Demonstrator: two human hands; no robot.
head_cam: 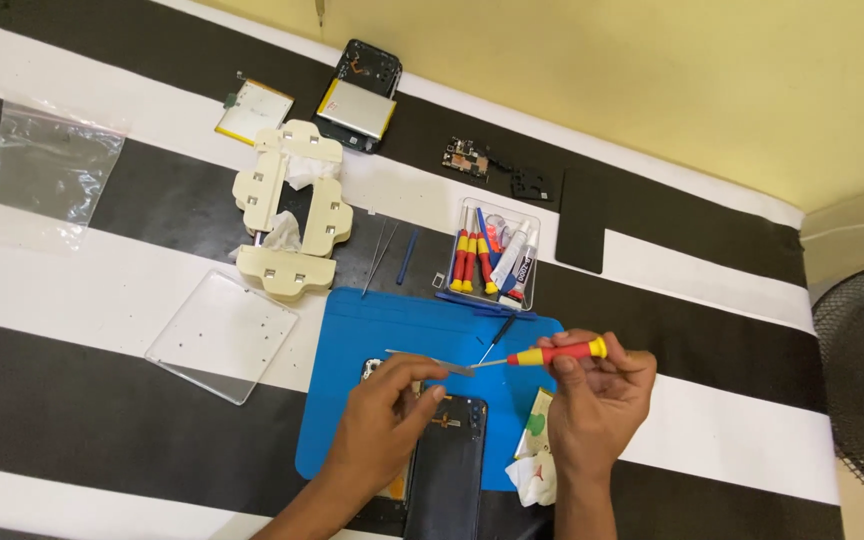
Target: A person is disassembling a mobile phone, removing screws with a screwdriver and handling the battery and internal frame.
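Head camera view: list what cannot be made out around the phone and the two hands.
- Phone: lower end cut off by the bottom edge; its left part hidden under the left hand.
- Screwdriver tip: too small to tell whether it touches the tweezers.
- Screws, if any, on the blue mat: too small to see.
- Right hand: forearm cut off by the bottom edge.
- White cloth: partly hidden behind the right wrist.

The left hand (384,415) hides part of the dark phone (447,470).

Blue mat (372,330) bare ahead of both hands; beyond its far edge, tool tray (495,255), tweezers (380,255) and cream jig (290,205) block the counter (102,290).
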